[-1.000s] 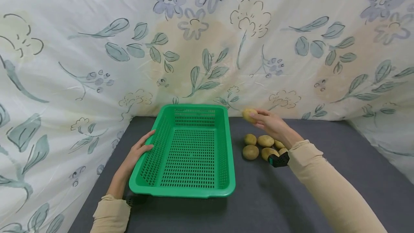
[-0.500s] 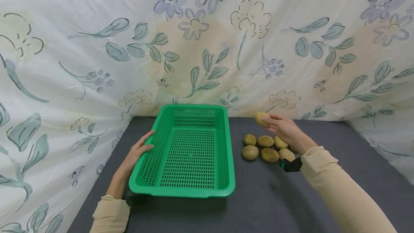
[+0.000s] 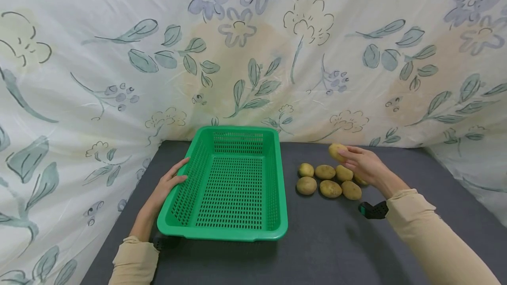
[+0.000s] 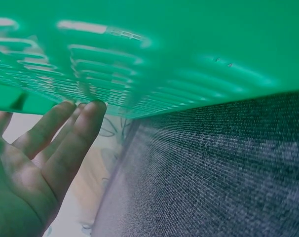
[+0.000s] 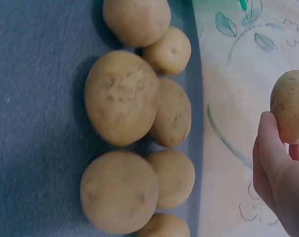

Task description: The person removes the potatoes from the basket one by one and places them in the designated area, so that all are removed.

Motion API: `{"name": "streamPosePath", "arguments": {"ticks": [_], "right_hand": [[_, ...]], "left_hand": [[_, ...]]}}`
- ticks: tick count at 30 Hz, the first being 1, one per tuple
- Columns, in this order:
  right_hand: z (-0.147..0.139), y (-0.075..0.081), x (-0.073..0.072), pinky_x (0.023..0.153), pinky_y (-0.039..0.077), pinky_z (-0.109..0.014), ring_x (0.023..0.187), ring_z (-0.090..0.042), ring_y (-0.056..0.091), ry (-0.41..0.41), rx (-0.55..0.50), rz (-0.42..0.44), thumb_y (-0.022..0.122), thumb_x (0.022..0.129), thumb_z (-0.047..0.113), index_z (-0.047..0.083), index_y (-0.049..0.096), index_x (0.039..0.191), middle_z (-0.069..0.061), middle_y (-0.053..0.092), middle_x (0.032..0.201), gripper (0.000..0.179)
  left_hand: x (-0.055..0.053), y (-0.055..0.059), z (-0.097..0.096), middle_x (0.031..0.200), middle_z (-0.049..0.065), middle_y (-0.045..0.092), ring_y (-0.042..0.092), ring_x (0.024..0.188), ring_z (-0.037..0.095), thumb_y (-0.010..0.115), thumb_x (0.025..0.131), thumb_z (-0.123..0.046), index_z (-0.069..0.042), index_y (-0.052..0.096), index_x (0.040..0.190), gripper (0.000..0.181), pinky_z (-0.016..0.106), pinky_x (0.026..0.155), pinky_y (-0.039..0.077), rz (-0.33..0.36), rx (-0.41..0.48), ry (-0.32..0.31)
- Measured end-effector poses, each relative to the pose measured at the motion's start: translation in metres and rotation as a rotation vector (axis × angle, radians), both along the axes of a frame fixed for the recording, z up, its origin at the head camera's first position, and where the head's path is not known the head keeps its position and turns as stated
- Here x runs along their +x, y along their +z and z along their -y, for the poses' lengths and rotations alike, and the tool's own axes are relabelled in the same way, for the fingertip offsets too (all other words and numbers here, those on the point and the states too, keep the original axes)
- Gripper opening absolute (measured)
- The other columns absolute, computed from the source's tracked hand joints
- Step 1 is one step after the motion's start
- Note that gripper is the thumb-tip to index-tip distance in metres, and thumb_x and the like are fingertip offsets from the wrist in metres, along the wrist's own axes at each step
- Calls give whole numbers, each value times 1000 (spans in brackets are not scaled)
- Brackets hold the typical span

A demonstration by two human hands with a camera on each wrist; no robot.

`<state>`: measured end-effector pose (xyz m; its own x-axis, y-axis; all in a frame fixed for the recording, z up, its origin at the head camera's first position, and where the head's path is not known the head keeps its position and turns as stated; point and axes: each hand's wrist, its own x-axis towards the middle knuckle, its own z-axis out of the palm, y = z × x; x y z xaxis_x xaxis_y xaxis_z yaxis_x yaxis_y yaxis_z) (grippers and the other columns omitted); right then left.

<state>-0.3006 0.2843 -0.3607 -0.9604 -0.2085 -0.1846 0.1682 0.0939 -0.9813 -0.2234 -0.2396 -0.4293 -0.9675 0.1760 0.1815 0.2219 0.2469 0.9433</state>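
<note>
My right hand (image 3: 366, 166) pinches a yellowish potato (image 3: 338, 152) between thumb and fingers, raised above the table beyond the other potatoes. In the right wrist view the held potato (image 5: 291, 106) sits at the fingertips, partly cut off by the frame edge. Below it several potatoes (image 3: 330, 189) lie in two rows on the dark cloth; one at the back right is partly covered by the hand. My left hand (image 3: 164, 188) rests against the left rim of a green plastic basket (image 3: 222, 234). From the left wrist, its fingers (image 4: 78, 143) look fairly straight, touching the slotted outer wall.
The basket has slotted walls and floor, and its bare bottom shows. Dark grey cloth (image 3: 317, 250) covers the table. A floral curtain (image 3: 253, 56) hangs along the back edge and at both sides.
The right hand has moved rightward and slightly toward me with the potato, passing over the rows and uncovering more potatoes. The left hand and basket have stayed in place.
</note>
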Motion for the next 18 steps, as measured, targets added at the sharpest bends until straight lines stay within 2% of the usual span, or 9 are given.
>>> {"name": "streamPosePath", "arguments": {"ticks": [5, 11, 14, 18], "right_hand": [[-11, -2, 4, 110, 23, -40, 141, -39, 8, -8, 6, 12, 53, 99, 29, 0, -11, 149, -21, -9, 155, 87], [-21, -7, 7, 111, 19, -42, 141, -38, 4, -9, -9, 26, 53, 99, 30, 1, -14, 149, -18, -15, 155, 89], [-30, -12, 10, 111, 19, -41, 141, -38, 5, -18, -15, 39, 53, 99, 30, 1, -15, 148, -20, -13, 155, 90], [-46, -22, 16, 112, 15, -42, 141, -39, 1, -34, 0, 53, 52, 99, 30, 1, -17, 147, -19, -19, 153, 89]], "left_hand": [[0, -1, 1, 157, 17, 4, 12, 138, 43, 42, 102, -22, -7, 20, 153, 57, 59, 98, 29, 0, -3, 1], [1, -1, 2, 157, 17, 5, 17, 137, 42, 41, 102, -20, -8, 20, 153, 56, 57, 96, 32, 4, -3, 4], [1, -1, 2, 157, 18, 4, 10, 139, 43, 41, 102, -18, -8, 21, 153, 55, 61, 99, 27, -2, -3, -2], [-2, 0, 1, 157, 18, 6, 1, 141, 42, 41, 102, -17, -6, 22, 152, 55, 65, 102, 16, -28, -10, -6]]}}
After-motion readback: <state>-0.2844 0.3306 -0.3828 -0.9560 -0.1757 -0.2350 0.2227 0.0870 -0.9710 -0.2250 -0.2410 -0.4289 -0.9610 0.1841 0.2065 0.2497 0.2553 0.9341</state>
